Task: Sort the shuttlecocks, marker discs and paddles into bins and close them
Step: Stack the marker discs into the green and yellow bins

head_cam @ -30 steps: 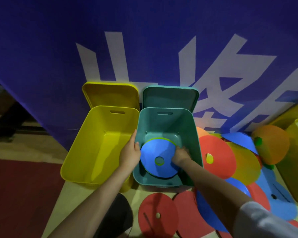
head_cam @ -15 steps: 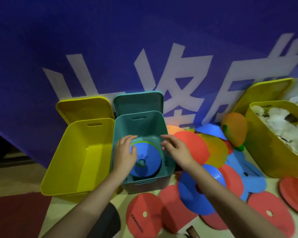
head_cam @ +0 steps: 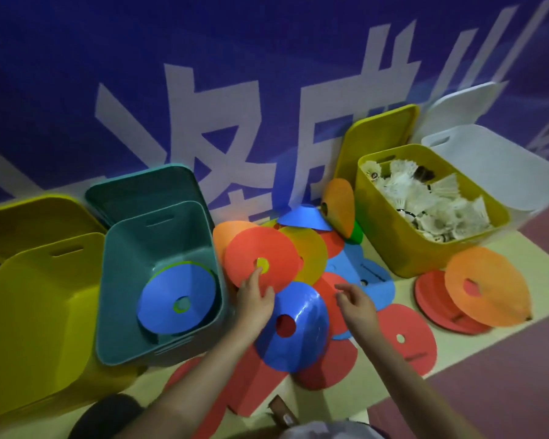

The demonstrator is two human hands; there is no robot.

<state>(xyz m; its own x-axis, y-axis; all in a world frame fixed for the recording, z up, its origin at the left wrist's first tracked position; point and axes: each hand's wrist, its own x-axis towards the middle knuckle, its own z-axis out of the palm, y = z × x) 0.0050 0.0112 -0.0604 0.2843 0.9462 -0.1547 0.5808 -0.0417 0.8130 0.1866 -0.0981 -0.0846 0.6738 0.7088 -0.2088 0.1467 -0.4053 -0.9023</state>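
A teal bin [head_cam: 130, 245] stands open with a blue marker disc [head_cam: 168, 293] on a small stack inside. To its right lies a heap of marker discs on the floor. My left hand [head_cam: 255, 299] reaches onto a red-orange disc [head_cam: 267, 245], fingers touching its lower edge. My right hand [head_cam: 355, 302] hovers with loosely curled fingers over the heap, holding nothing. Between my hands sits a blue cone-shaped disc [head_cam: 301, 337]. A yellow bin [head_cam: 390, 236] at the right holds several white shuttlecocks [head_cam: 431, 201].
An open yellow bin [head_cam: 23, 312] stands left of the teal one, with lids leaning on the blue banner behind. A white bin [head_cam: 495, 163] sits at the far right. An orange disc [head_cam: 488, 283] and red discs lie right of the heap.
Both hands have left the teal bin and moved right to the heap of discs. The blue disc stays in the bin. The view has swung right, showing the shuttlecock bin and white bin.
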